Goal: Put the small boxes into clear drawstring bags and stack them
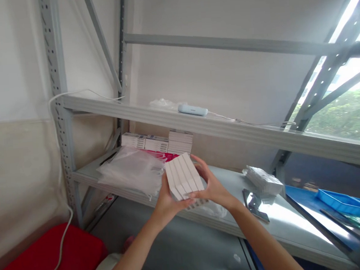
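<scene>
A block of several thin white boxes [182, 174], pressed side by side, is held up in front of the lower shelf. My left hand [168, 201] grips its left side and lower edge, and my right hand [212, 186] wraps round its right side, thumb on the near face. Left of the block lies a pile of clear plastic bags [131, 169] on the shelf. Behind the bags stand rows of similar white boxes [156, 144] and a taller white stack [180, 142], with something red and printed [171, 156] in front of them.
The upper shelf beam [154, 118] crosses above my hands and carries a pale blue device [193, 109] with a white cable. To the right lie a dark phone-like slab [255, 206], a plastic-wrapped pack [263, 180] and a blue tray [345, 201]. A red stool-like object [53, 259] is at lower left.
</scene>
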`<state>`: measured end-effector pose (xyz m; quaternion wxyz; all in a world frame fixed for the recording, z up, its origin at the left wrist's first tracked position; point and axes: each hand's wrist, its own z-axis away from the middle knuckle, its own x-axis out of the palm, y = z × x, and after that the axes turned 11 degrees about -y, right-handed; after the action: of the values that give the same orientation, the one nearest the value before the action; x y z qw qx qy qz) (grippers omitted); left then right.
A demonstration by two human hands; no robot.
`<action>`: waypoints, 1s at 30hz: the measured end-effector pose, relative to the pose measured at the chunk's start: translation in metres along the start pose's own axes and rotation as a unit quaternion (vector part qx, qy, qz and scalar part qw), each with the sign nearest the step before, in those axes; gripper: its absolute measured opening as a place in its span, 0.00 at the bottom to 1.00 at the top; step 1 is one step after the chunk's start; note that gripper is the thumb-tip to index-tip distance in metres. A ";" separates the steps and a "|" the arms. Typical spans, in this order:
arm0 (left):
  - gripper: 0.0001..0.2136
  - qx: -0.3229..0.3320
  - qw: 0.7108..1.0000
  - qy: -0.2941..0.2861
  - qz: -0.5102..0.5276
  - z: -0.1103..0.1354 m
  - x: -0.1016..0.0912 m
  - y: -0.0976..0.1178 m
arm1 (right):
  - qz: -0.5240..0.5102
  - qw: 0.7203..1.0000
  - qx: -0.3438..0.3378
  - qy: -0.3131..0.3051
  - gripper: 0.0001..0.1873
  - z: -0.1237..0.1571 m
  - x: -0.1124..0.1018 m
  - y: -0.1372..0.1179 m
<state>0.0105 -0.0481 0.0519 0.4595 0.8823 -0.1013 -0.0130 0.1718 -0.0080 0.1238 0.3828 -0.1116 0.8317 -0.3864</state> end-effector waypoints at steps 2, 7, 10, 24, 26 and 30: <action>0.44 0.014 0.998 -0.007 -0.053 -0.002 -0.009 0.008 | -0.025 1.000 0.009 -0.008 0.58 0.003 0.002 0.002; 0.45 0.011 0.989 -0.076 -0.124 -0.012 -0.004 -0.002 | -0.090 0.995 0.043 -0.009 0.56 0.030 -0.009 0.020; 0.46 0.002 0.989 -0.102 -0.111 -0.030 0.012 -0.022 | -0.097 0.994 0.054 0.018 0.55 0.044 -0.026 0.033; 0.40 -0.113 0.981 -0.142 -0.074 -0.061 0.026 -0.158 | -0.153 0.977 0.147 0.024 0.45 0.064 -0.042 0.147; 0.41 -0.130 0.975 -0.164 -0.077 -0.058 0.026 -0.161 | -0.153 0.976 0.152 0.026 0.44 0.067 -0.042 0.153; 0.40 -0.145 0.972 -0.162 -0.084 -0.057 0.027 -0.162 | -0.176 0.973 0.150 0.006 0.48 0.074 -0.047 0.162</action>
<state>0.0704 0.0837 -0.0452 0.5573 0.7976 -0.0970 -0.2094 0.2751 0.0829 0.0015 0.3157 -0.1954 0.7337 -0.5690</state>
